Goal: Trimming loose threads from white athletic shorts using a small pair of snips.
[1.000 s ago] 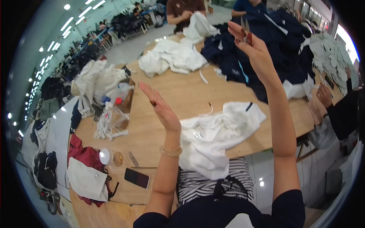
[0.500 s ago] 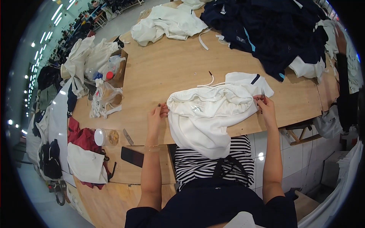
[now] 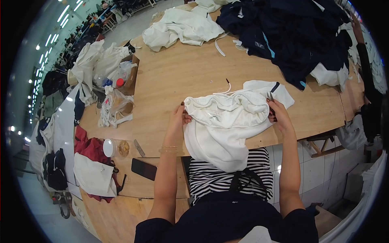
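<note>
Nearest the camera, a striped cloth (image 3: 227, 178) hung under the near edge of the wooden table (image 3: 182, 77), partly covered by the white garment (image 3: 227, 121) that drooped over that edge. The garment lay bunched on the table's near side, straight in front of the person, its lower part spilling off the board.

The left hand (image 3: 178, 117) pinched the garment's left edge, fingers closed on the fabric; the fingertips were partly buried in the folds. The right hand (image 3: 277, 115) gripped the garment's right edge, and a small thin tool (image 3: 270, 96) stuck up from its fingers; what kind of tool it was could not be made out.

Left of the garment, on a lower board at the table's near corner, lay a dark phone (image 3: 144, 169), a clear jar with a white lid (image 3: 115, 148) and a red cloth (image 3: 91, 148), half hidden under a white bag (image 3: 93, 178).

Beyond the garment a white cord (image 3: 227, 88) curled on the bare wood. Further left sat a cardboard box (image 3: 131, 75) of bottles, its contents blurred. At the table's far side lay a white pile (image 3: 182, 28) and a big heap of dark blue clothes (image 3: 291, 36), cut off by the picture's rim.
</note>
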Available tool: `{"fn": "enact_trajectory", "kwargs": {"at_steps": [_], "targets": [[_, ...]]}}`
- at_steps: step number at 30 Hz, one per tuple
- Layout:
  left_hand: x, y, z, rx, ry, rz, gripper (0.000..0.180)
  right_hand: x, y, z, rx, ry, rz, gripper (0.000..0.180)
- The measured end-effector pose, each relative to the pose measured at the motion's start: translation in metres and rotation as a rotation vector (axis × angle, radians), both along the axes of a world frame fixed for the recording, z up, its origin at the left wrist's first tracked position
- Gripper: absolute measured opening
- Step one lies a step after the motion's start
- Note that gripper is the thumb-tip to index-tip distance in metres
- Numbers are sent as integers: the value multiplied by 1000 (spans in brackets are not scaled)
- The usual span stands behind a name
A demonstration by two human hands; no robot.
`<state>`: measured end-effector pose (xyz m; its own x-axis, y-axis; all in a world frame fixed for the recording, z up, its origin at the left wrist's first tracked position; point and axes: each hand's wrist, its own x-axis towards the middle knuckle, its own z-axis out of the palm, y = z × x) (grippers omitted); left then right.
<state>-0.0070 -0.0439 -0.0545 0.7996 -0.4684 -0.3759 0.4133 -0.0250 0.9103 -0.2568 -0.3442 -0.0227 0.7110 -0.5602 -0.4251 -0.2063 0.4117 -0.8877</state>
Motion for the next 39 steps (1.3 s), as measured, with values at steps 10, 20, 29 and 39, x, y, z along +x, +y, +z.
{"fn": "enact_trajectory", "kwargs": {"at_steps": [10,20,29,39], "targets": [[-57,-81,9,366,-1201,-85,20,-2,4,-5,-13,-3,-64,16],[-42,-85,-11,387,-1025,-29,4,-15,19,28,-343,-32,-139,24],[-69,-75,-9,322,-1034,100,2,39,68,58,-75,-190,103,21],[-93,-78,-7,153,-903,274,3,85,95,20,-100,-2,246,18]]}}
